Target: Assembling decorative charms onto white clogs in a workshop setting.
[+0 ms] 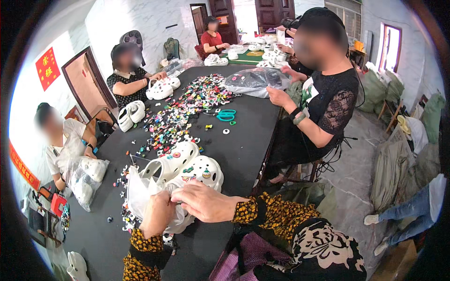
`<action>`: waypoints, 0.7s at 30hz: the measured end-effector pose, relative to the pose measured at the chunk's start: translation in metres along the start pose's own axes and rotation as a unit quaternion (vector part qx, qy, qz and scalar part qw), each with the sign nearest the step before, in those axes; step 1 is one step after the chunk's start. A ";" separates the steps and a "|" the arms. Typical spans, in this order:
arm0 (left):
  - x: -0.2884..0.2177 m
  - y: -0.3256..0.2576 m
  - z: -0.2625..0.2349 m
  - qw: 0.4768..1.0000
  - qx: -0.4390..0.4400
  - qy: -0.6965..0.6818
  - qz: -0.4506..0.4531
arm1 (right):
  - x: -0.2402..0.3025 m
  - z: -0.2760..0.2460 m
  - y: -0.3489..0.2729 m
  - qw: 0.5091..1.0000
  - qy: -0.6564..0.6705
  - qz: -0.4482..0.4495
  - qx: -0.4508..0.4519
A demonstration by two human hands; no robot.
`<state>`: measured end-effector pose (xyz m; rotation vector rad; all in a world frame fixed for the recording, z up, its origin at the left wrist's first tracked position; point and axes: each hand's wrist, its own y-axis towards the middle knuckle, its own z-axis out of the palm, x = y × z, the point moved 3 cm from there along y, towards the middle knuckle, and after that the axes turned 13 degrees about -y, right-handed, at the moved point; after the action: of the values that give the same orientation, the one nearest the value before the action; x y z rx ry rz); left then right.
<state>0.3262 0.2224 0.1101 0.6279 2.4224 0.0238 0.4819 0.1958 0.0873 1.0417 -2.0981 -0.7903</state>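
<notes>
Two white clogs lie in front of me at the near part of the black table: one clog [178,158] shows an open heel end, the other clog [210,171] has colourful charms fixed on its toe. A clear plastic bag [136,191] bunches around their near ends. My left hand [156,210] is closed on the bag's gathered plastic. Beside it, my right hand [206,201] has its fingers bent together on the bag, next to the charm-covered clog. What lies under the fingertips is partly hidden.
Loose colourful charms [176,112] spread along the table [248,122], with teal-handled scissors [226,115] to their right. Co-workers sit around it with white clogs [131,115] and bagged pairs [86,180]. Sacks [391,164] stand at the right; a purple woven bag [248,255] is near me.
</notes>
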 end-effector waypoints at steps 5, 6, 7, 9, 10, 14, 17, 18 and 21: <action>-0.015 -0.019 -0.006 0.997 -0.029 -0.015 0.072 | 0.005 0.002 0.004 0.990 -0.126 -0.070 0.002; -0.022 -0.025 -0.010 0.996 -0.024 -0.009 0.089 | 0.007 0.003 0.005 0.985 -0.152 -0.072 0.032; -0.031 -0.030 -0.014 0.994 -0.020 -0.002 0.106 | 0.009 0.002 0.008 0.979 -0.178 -0.073 0.060; -0.056 -0.039 -0.026 0.985 -0.036 0.074 0.151 | 0.009 0.003 0.014 0.972 -0.204 -0.074 0.091; -0.071 -0.046 -0.033 0.982 -0.051 0.104 0.150 | 0.010 0.006 0.017 0.963 -0.231 -0.074 0.119; -0.064 -0.057 -0.027 0.991 -0.011 0.079 0.112 | -0.003 0.028 0.021 0.964 -0.196 -0.090 0.154; -0.051 -0.052 -0.019 0.996 0.020 0.033 0.078 | -0.013 0.027 0.022 0.977 -0.165 -0.103 0.091; -0.049 -0.050 -0.017 0.997 0.036 0.019 0.063 | -0.019 0.019 0.021 0.993 -0.076 -0.074 0.052; -0.039 -0.039 -0.014 0.996 0.067 -0.027 0.054 | -0.030 -0.022 0.023 0.998 0.006 0.016 -0.055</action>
<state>0.3283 0.1726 0.1371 0.8094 2.3504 -0.1099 0.5029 0.2279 0.1091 0.9477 -2.0324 -0.8722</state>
